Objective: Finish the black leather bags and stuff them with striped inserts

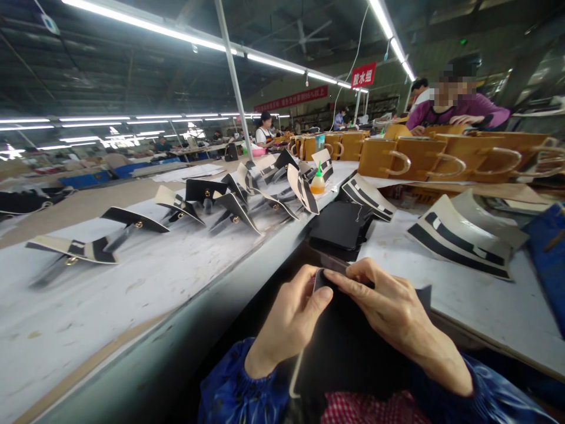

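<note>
A black leather-like panel [348, 347] with a pale edge along its left side is held over my lap. My left hand [291, 315] pinches its upper left corner between thumb and fingers. On the same top edge, the fingers of my right hand [388, 303] press close beside the left thumb. Just beyond my hands lies a stack of black panels [339, 227]. Curved cream-and-black pieces [459, 235] rest on the right-hand table. Several black and cream flaps [220, 203] with small gold-coloured rings stand across the left-hand table [110, 318].
A small bottle of amber liquid with a green tip [318, 181] stands at the far table end. Tan bags with handles [410, 154] line the back right, where a person in purple [481, 109] leans over them. A blue bin [547, 253] sits at far right.
</note>
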The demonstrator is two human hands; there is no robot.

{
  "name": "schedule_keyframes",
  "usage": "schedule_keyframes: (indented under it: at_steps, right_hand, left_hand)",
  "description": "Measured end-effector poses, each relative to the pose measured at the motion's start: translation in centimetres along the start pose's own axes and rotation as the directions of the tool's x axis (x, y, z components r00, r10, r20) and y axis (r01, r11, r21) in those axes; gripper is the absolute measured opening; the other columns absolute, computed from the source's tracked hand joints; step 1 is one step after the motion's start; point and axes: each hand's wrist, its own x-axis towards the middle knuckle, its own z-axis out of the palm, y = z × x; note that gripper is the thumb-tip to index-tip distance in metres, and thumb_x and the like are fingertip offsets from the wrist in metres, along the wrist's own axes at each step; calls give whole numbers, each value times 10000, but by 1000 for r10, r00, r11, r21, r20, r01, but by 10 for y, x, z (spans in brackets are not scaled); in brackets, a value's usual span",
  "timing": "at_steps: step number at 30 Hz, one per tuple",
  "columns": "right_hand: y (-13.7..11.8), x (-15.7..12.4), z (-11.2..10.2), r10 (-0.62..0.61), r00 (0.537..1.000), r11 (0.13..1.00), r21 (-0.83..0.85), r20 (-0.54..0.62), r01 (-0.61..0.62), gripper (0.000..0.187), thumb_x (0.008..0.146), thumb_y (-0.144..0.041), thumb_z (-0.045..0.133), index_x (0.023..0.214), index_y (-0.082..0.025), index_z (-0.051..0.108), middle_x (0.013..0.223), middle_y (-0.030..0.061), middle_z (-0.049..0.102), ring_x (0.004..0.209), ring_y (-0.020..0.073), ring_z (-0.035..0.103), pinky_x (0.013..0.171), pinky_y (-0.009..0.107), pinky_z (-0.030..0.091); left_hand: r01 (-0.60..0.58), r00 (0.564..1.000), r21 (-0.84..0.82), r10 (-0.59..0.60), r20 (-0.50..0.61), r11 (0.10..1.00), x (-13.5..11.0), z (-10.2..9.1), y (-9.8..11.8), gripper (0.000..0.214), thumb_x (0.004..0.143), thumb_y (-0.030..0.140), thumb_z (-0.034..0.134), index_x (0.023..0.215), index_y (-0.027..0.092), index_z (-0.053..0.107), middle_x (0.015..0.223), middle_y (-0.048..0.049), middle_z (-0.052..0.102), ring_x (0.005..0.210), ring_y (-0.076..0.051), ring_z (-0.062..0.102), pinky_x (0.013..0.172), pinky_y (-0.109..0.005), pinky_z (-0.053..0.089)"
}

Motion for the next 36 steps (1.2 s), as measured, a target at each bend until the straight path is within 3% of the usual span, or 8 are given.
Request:
schedule_keyframes:
  at_steps: [3, 6, 9, 11, 15, 22, 27, 36]
  right_hand:
    - [-1, 0, 6, 9, 1000, 1000, -4, 5, -9, 499, 945, -62, 484, 1367, -313, 572, 874, 17, 625, 646, 89, 599, 518, 165, 469]
    - [-4, 2, 6, 86, 995, 996, 5, -42, -86, 362, 969, -221, 562, 1331, -224, 581, 864, 29, 650, 665, 113, 632, 566, 196, 519]
    - [-8, 3, 2, 223, 959, 975, 16, -175, -223, 307, 940, -341, 625, 1205, -188, 607, 813, 25, 673, 673, 141, 664, 623, 234, 558]
    - [-11, 4, -1, 288, 925, 957, 57, -246, -283, 135, 924, -294, 652, 1027, -209, 632, 759, 2, 676, 633, 135, 659, 618, 238, 553]
    - [-12, 6, 0, 331, 907, 941, 164, -260, -296, 129, 874, -175, 699, 798, -212, 601, 696, -22, 666, 595, 120, 640, 580, 227, 521]
    - [-11, 6, 3, 348, 903, 933, 187, -251, -308, 129, 854, -150, 713, 789, -200, 613, 707, -21, 667, 610, 110, 638, 595, 213, 523]
    - [-12, 6, 1, 379, 904, 920, 189, -199, -344, 119, 881, -189, 685, 782, -204, 621, 683, -25, 666, 588, 108, 639, 584, 209, 524]
    - [6, -5, 5, 560, 827, 806, 268, -55, -528, 90, 871, -298, 688, 825, -221, 698, 770, 5, 727, 703, 171, 686, 672, 296, 554]
  left_hand:
    - [-70, 990, 136, 85, -110, 988, 6, 2, -8, 224, 995, 358, 470, 978, 180, 606, 767, 15, 597, 683, -128, 532, 658, -239, 429]
    - [-61, 969, 193, 105, -224, 979, 4, 2, -10, 197, 997, 319, 459, 945, 194, 602, 757, 24, 608, 672, -126, 547, 644, -228, 420]
    - [-54, 931, 260, 143, -336, 964, -3, -1, -7, 182, 988, 324, 485, 934, 206, 612, 660, 48, 572, 563, -107, 500, 552, -219, 377]
    - [-86, 909, 291, 195, -368, 953, -7, -3, -4, 178, 985, 324, 490, 932, 210, 617, 612, 59, 545, 512, -96, 463, 512, -215, 354]
    - [-133, 893, 324, 255, -370, 937, -12, -2, -5, 193, 986, 333, 488, 930, 209, 625, 597, 57, 538, 497, -92, 450, 506, -212, 363]
    - [-166, 896, 345, 287, -339, 924, -15, 0, -9, 190, 997, 311, 481, 929, 213, 629, 556, 68, 492, 472, -82, 425, 492, -194, 368]
    - [-295, 859, 416, 430, -280, 860, -13, 1, -10, 180, 987, 264, 495, 948, 196, 657, 641, 45, 627, 516, -77, 532, 520, -167, 425]
    - [-340, 791, 494, 527, -310, 800, -15, -7, -14, 157, 973, 189, 508, 980, 209, 664, 735, 35, 684, 572, -79, 596, 559, -147, 470]
